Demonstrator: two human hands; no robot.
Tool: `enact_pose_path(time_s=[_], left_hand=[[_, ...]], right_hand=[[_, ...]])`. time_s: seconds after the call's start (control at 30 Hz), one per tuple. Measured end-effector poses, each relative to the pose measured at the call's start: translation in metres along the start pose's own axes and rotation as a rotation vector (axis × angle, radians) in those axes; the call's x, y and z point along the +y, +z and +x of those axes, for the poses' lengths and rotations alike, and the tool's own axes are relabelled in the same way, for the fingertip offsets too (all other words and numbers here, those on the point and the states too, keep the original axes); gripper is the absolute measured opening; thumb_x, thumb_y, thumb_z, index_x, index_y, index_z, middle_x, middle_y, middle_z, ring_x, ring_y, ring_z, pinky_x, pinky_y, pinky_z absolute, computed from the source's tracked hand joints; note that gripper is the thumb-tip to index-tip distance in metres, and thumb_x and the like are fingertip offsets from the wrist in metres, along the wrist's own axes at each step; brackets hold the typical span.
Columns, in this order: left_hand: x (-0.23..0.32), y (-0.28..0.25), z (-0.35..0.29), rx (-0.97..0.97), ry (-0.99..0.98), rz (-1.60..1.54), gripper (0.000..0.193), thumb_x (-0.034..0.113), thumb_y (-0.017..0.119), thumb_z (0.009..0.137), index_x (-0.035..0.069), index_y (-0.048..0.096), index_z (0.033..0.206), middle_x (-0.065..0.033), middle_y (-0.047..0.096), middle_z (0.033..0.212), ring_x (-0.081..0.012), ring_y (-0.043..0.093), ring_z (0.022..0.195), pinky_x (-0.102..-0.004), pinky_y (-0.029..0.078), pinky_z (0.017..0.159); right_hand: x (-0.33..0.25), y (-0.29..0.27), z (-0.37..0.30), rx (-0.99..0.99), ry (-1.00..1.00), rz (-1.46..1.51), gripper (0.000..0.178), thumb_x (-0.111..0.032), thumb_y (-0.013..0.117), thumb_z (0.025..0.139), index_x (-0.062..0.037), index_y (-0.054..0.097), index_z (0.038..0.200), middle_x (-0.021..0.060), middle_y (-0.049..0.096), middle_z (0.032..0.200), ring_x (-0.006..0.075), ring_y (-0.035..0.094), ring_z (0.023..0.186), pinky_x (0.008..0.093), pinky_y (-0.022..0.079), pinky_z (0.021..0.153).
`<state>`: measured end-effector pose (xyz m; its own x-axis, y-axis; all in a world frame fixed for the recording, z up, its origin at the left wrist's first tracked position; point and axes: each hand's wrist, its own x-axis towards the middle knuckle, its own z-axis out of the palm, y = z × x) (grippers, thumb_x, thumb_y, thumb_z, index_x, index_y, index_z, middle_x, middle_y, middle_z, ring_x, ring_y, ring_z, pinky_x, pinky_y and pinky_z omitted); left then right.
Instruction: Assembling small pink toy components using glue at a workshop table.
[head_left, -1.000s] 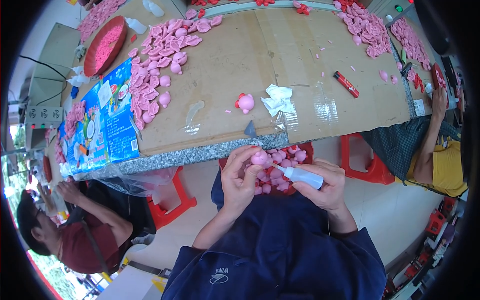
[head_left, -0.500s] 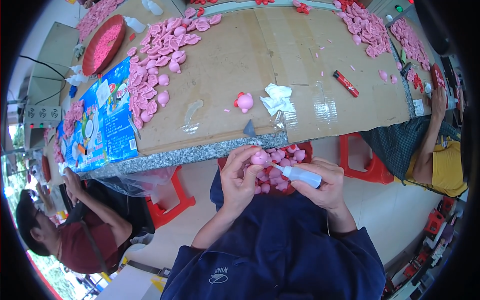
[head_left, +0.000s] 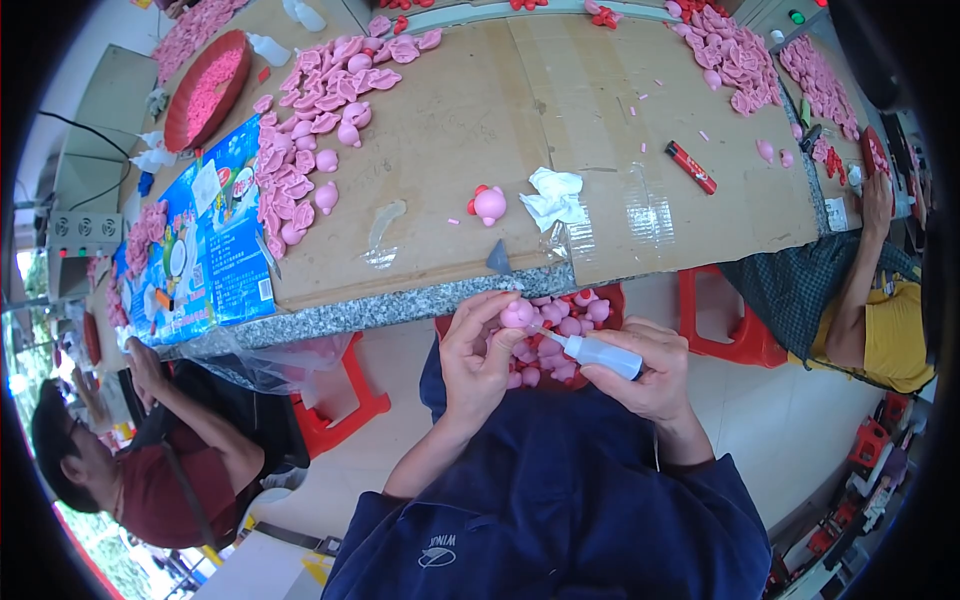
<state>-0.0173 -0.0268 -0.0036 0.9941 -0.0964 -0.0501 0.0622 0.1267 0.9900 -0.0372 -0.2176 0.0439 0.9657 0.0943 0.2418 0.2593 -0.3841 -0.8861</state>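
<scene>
My left hand [head_left: 474, 352] pinches a small round pink plastic piece [head_left: 517, 313] with fingers and thumb, just in front of the table edge. My right hand [head_left: 650, 368] is closed round a translucent squeeze bottle [head_left: 603, 356], held nearly level. Its thin nozzle points left, and the tip is at or very near the pink piece; whether they touch I cannot tell. Below my hands sits a red container [head_left: 614, 296] filled with similar pink pieces [head_left: 552, 350], some with red parts. On the table ahead lies one pink ball with a red part [head_left: 489, 205].
A crumpled white tissue [head_left: 553, 198], a red marker-like tube [head_left: 691, 167] and a grey triangular scrap [head_left: 498, 258] lie on the cardboard-covered table [head_left: 450, 110]. Pink parts [head_left: 300, 150] heap at left. Co-workers sit on both sides, near red stools [head_left: 730, 320].
The pink piece and the bottle's nozzle have shifted very slightly. Both hands keep their grips, and the rest of the table looks the same.
</scene>
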Motion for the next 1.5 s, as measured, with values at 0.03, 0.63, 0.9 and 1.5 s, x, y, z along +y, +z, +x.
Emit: enact_pose_path(time_s=[0.03,0.63,0.9,1.5], left_hand=[[-0.001,0.0,0.0,-0.001,-0.004,-0.01,0.03,-0.006,0.056,0.081,-0.002,0.057,0.11,-0.0108,0.048,0.113,-0.0167,0.054,0.101,-0.0267,0.045,0.086],[-0.008,-0.009,0.003,-0.227,-0.153,-0.36,0.038,-0.01,0.063,0.075,0.0,0.049,0.109,-0.0086,0.048,0.112,-0.0161,0.052,0.101,-0.0292,0.044,0.087],[-0.01,-0.012,0.002,-0.319,-0.116,-0.287,0.035,-0.009,0.068,0.07,0.002,0.054,0.1,-0.0099,0.049,0.108,-0.0166,0.05,0.102,-0.0292,0.043,0.086],[-0.016,-0.018,0.001,-0.225,-0.029,-0.379,0.036,-0.008,0.071,0.067,0.003,0.054,0.097,-0.0105,0.05,0.106,-0.0191,0.048,0.105,-0.0324,0.039,0.091]], right_hand=[[-0.002,-0.001,0.0,-0.016,0.018,-0.01,0.029,-0.009,0.075,0.063,0.0015,0.067,0.088,0.009,0.062,0.066,0.0167,0.054,0.054,0.0259,0.041,0.051],[0.051,-0.011,0.051,0.291,0.19,0.161,0.026,-0.002,0.065,0.075,0.0015,0.057,0.099,0.0061,0.06,0.099,0.0123,0.054,0.095,0.026,0.041,0.086],[0.073,-0.014,0.075,0.279,0.26,0.055,0.034,-0.006,0.067,0.076,-0.0002,0.054,0.107,0.0063,0.057,0.105,0.0124,0.053,0.094,0.0242,0.043,0.079],[0.04,0.055,0.089,0.214,-0.029,-0.41,0.025,0.001,0.059,0.079,-0.0011,0.06,0.103,0.0169,0.057,0.102,0.0237,0.061,0.071,0.0297,0.049,0.059]])
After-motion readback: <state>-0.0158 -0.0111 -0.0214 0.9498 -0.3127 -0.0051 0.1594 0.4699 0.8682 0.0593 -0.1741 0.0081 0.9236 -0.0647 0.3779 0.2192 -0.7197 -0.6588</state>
